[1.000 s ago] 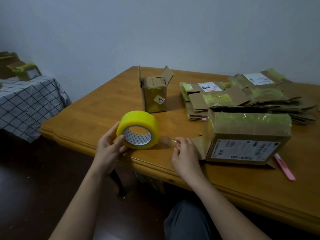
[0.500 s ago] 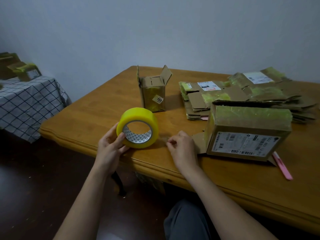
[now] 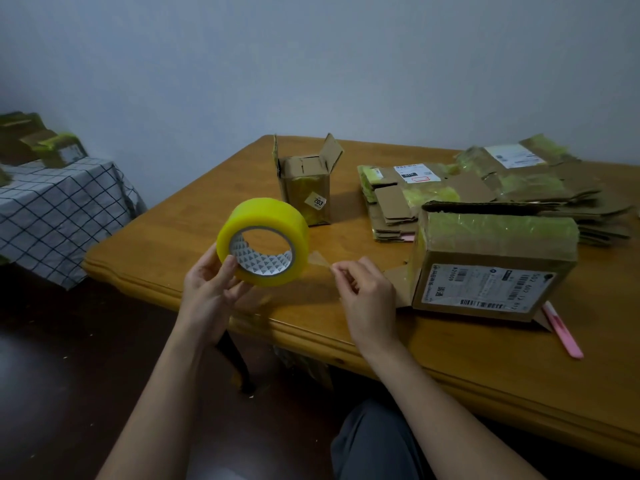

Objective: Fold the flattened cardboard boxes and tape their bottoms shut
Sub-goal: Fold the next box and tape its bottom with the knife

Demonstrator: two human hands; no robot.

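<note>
My left hand (image 3: 211, 292) grips a yellow tape roll (image 3: 266, 216) by its lower left rim, above the wooden table's (image 3: 194, 216) front left edge. My right hand (image 3: 367, 292) pinches the free tape end (image 3: 320, 259), a short clear strip stretched from the roll's right side. A folded cardboard box (image 3: 491, 268) with a shipping label lies on its side just right of my right hand. A small upright box (image 3: 306, 183) with open top flaps and a "203" sticker stands behind the roll. Flattened boxes (image 3: 485, 192) are piled at the back right.
A pink knife-like tool (image 3: 562, 330) lies on the table in front of the folded box's right corner. More cardboard boxes (image 3: 41, 143) sit on a side table with a checked cloth (image 3: 55, 209) at far left. My knee (image 3: 374, 441) is below the table edge.
The roll has been lifted a little off the table. My right hand now pinches the tape end and has pulled a short strip out to the right.
</note>
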